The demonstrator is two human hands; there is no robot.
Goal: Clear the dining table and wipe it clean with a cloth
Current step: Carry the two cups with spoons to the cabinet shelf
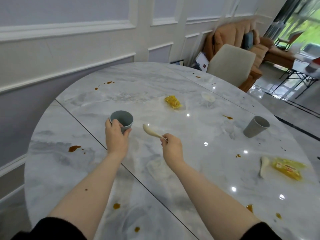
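My left hand point(116, 135) grips a blue-grey cup point(123, 119) that stands upright left of the middle of the marble table point(69, 179). My right hand point(171, 148) pinches the handle of a cream spoon point(150, 131), its bowl pointing toward the cup. A second grey cup point(256, 126) stands tilted at the right. Another cream spoon point(264, 166) lies beside a yellow wrapper point(287, 168) at the right edge. A crumpled yellow wrapper point(173, 101) and a small clear lid point(207, 97) lie farther back. Brown sauce stains point(74, 148) dot the tabletop.
A beige chair point(232, 64) stands at the far side of the table. Behind it sit an orange sofa point(242, 37) and a folding stand point(297, 78) on glossy floor. A panelled white wall point(69, 49) runs along the left.
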